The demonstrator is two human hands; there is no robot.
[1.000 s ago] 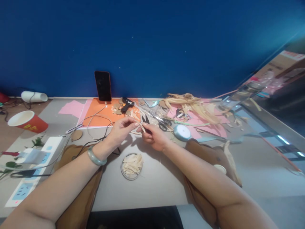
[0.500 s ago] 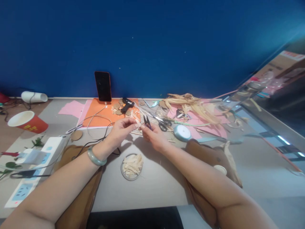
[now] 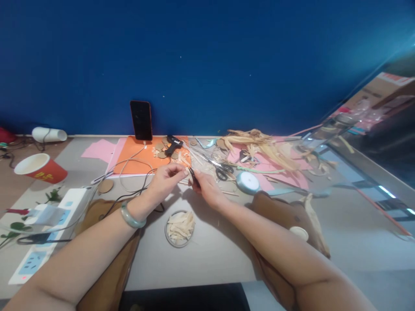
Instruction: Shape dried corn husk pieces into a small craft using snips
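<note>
Starting nearest, we see one dish (image 3: 177, 245) of strips on the grey table (image 3: 210, 263); past it the left hand (image 3: 165, 181) pinches a strip (image 3: 187, 171), the right hand (image 3: 207, 190) grips snips (image 3: 192, 175); beyond, one phone (image 3: 141, 120) against the blue wall (image 3: 207, 65).

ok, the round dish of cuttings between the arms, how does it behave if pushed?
Dish looks shallow and flat-based: probably slides, unlikely to tip. Cuttings are thin, loose and heaped near rim height, so likely light and may spill if jolted.
</note>
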